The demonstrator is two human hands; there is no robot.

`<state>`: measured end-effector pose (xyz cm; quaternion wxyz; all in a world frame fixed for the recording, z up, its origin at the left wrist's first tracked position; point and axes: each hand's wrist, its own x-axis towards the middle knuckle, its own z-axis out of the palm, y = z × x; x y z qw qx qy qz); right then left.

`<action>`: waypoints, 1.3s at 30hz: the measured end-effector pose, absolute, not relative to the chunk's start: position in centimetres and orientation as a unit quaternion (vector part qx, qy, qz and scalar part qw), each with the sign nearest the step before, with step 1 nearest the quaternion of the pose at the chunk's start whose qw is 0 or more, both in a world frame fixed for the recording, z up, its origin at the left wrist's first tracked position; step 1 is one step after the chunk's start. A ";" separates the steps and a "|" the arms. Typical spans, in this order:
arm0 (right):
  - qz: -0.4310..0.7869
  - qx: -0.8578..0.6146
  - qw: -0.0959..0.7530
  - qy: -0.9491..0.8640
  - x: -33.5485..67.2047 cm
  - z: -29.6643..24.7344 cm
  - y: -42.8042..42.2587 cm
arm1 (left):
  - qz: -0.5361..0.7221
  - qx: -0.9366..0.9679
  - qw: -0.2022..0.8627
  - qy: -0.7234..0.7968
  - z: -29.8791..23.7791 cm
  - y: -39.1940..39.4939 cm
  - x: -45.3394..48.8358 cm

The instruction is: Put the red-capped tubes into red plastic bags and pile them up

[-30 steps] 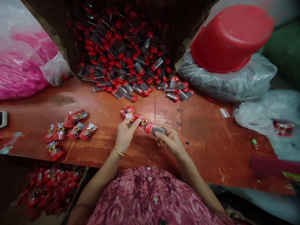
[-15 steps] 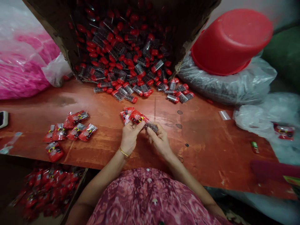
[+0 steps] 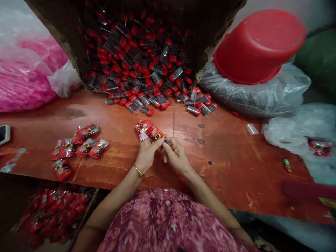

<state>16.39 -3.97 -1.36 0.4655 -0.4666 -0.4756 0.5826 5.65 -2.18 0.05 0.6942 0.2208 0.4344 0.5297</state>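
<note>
You have dim, uneven light here. A soft glare whitens the surface (image 3: 183, 123) just right of the frame's centre, and a duller sheen sits on the red bucket (image 3: 259, 47) at upper right. Deep shadow fills the cardboard box (image 3: 210, 28) at top centre and mutes the red packets (image 3: 52, 215) at lower left. Towards the sides, your view stretches and softens; print on the held packet (image 3: 154, 132) is too blurred to read.
</note>
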 end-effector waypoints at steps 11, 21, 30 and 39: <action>0.527 -0.484 0.493 -0.495 16.1 -2.6 -2.3 | 0.500 0.187 0.748 0.393 -0.2 -2.6 4.7; -0.025 -0.740 0.194 -0.644 28.0 -1.3 14.1 | 0.746 0.074 0.446 0.488 -1.9 -0.5 -5.4; 0.001 -0.717 0.069 -0.694 30.0 -3.8 18.8 | 0.555 0.342 0.384 0.653 -2.3 0.0 -2.4; 0.011 -0.542 0.047 -0.839 29.3 -4.1 9.4 | 0.335 0.632 0.246 0.655 -4.0 0.6 -0.2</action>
